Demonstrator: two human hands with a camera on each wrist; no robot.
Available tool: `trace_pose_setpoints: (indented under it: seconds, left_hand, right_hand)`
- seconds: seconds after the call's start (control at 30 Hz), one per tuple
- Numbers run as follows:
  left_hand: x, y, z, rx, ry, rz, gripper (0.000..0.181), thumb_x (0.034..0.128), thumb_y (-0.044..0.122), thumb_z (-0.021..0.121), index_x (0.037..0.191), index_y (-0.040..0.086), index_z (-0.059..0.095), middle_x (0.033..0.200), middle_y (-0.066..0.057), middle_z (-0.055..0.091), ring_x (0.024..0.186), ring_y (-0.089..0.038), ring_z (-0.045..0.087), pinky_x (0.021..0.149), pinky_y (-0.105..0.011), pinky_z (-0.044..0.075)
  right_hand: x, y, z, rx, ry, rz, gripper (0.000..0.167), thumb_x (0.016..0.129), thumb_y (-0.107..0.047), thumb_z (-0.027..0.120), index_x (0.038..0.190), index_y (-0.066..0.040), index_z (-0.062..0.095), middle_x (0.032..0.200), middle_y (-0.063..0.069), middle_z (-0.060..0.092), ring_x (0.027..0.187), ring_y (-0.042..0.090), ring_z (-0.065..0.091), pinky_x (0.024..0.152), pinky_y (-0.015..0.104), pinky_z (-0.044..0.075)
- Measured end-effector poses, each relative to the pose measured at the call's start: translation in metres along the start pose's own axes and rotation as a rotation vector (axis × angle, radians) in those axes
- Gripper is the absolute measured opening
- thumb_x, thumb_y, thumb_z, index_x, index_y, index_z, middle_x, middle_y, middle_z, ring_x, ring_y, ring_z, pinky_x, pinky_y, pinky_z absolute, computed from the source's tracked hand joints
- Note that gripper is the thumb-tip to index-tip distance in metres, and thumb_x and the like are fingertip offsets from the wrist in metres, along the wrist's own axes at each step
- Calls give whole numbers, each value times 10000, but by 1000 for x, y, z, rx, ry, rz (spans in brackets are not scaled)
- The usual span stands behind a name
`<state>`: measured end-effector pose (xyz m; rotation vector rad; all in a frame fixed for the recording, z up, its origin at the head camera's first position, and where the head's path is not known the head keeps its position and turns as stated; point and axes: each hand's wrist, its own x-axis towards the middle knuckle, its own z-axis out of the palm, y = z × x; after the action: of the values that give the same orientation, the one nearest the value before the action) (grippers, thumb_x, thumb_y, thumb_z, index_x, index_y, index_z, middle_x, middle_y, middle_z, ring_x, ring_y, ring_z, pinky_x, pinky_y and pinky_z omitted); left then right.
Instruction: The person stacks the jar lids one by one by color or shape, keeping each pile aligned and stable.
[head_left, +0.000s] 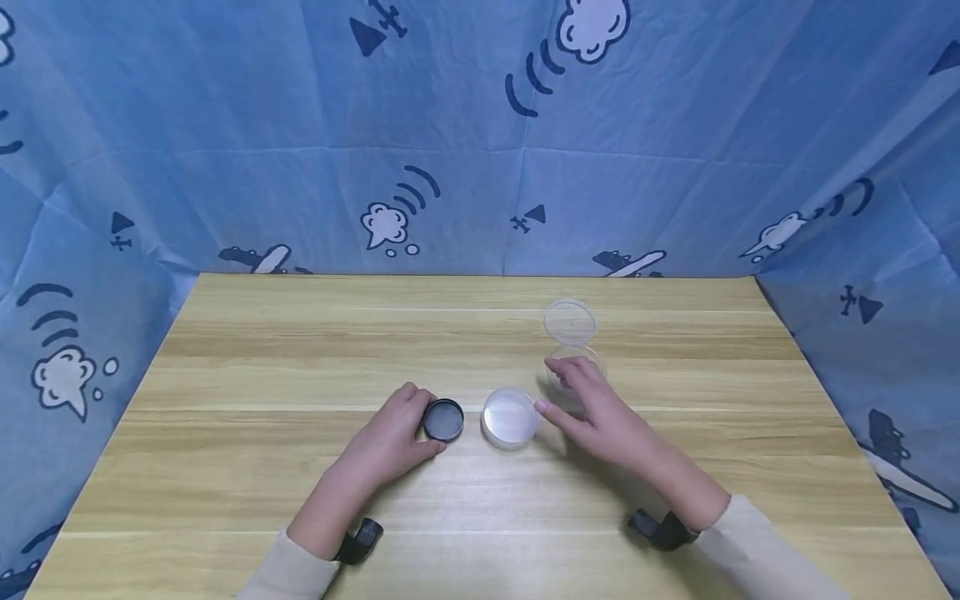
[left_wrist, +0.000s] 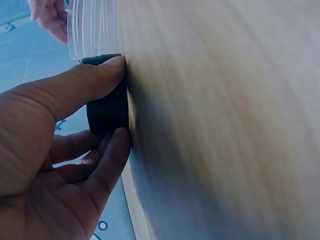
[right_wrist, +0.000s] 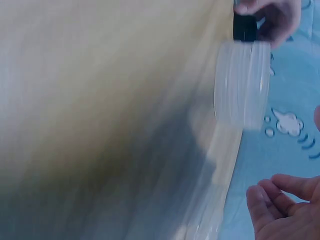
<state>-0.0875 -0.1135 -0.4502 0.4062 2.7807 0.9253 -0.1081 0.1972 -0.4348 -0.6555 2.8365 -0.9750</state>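
Tub (head_left: 510,418), clear, round: between left hand (head_left: 392,439), gripping black tin (head_left: 443,420) just left of tub, and right hand (head_left: 600,417), empty, fingers relaxed, right of tub.

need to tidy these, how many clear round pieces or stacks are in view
3: the farthest clear disc, a clear piece partly hidden by the right hand, and the ridged piece beside the black container. That last could be a stack, hiding others.

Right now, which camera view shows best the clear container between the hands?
Right wrist: the clear container appears large, whole, side-on. Head shows its top, smaller; left wrist cuts it off at the upper edge.
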Motion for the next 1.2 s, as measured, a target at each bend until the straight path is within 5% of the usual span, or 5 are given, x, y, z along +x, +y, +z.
trace_pose_setpoints:
  seconds: [0.43, 0.8, 1.2]
  left_hand:
    - [0, 0, -1, 5, -3, -9, 465, 808, 150, 902, 1189, 24, 666, 1095, -88, 629, 1029, -229, 617, 966, -439, 559]
    - [0, 0, -1, 5, -6, -10, 471, 807, 152, 903, 1192, 24, 665, 1094, -85, 629, 1026, -226, 617, 964, -440, 559]
    - [-1, 0, -1, -10, 3, -1, 467, 800, 146, 907, 1185, 34, 668, 1074, -67, 622, 1007, -202, 610, 957, -435, 557]
  right_hand:
    - [10, 33, -23, -17, 104, 85, 742, 964, -294, 757, 1527, 49, 417, 1467, 264, 482, 1373, 437, 481, 1133, 644, 425]
    - [13, 58, -25, -6, 41, 191, 1019, 853, -394, 861, 1567, 76, 306, 1543, 322, 374, 1451, 481, 359, 1205, 688, 320]
    - [15, 66, -16, -30, 2, 185, 1089, 811, -418, 890, 1557, 106, 295, 1556, 355, 357, 1463, 496, 337, 1224, 671, 298]
